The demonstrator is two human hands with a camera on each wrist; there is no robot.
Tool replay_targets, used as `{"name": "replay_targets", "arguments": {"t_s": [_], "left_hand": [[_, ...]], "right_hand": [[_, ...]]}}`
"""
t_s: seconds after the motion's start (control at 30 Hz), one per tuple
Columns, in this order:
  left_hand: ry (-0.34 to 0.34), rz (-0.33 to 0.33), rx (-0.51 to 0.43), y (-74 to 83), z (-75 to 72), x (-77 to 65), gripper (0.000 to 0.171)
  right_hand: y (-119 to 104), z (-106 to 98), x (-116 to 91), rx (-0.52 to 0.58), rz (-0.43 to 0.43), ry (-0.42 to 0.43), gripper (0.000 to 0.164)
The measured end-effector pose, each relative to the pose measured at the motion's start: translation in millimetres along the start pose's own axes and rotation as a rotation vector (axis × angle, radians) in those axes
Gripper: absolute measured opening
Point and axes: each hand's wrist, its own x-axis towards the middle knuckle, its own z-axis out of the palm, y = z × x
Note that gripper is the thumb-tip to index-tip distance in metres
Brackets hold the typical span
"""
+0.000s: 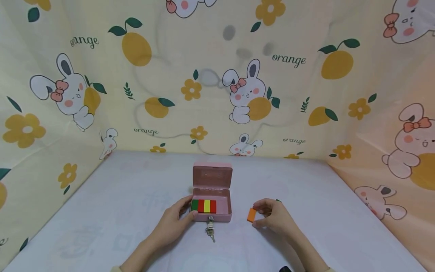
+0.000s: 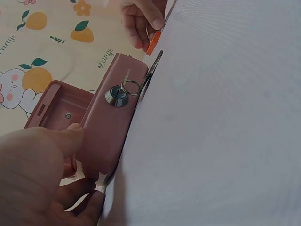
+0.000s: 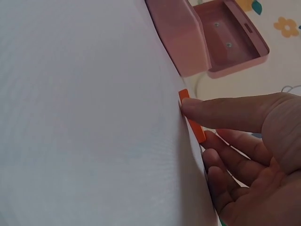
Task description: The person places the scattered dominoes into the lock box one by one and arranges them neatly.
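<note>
The left hand grips a smooth pink rectangular metal box between thumb and fingers. The right hand pinches a slim orange oblong block between thumb and fingertip.

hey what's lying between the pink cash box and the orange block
In the head view, only a bare stretch of white tabletop lies between the pink cash box and the orange block.

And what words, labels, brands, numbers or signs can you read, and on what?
"orange", repeated on the wall cloth
"e", cut off, cloth's lower left
Table: faint marks, too blurred to read
Keys: too small to tell
Box, orange block, other blocks: none readable
</note>
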Motion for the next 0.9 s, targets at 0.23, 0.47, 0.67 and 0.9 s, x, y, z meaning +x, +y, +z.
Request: {"name": "replay_targets", "arguments": {"t_s": [0.23, 0.47, 0.67, 0.9], "left_hand": [[0.001, 0.003, 0.001, 1.4, -0.3, -1.1, 0.06], [-0.007, 0.007, 0.002, 1.1, -1.0, -2.1, 0.061], [-0.004, -0.001, 0.001, -0.3, -0.3, -0.5, 0.061], [-0.004, 0.01, 0.004, -1.1, -0.8, -0.8, 0.062]], "right_hand": [[-0.8, -1.3, -2.2, -0.002, -0.024, -0.003, 0.047], [-2.9, 1.2, -2.7, -0.009, -0.037, -0.008, 0.049], [-3.4, 3.5, -1.9, -0.04, -0.015, 0.016, 0.045], [-6.1, 3.6, -4.1, -0.041, -0.02, 0.009, 0.042]]}}
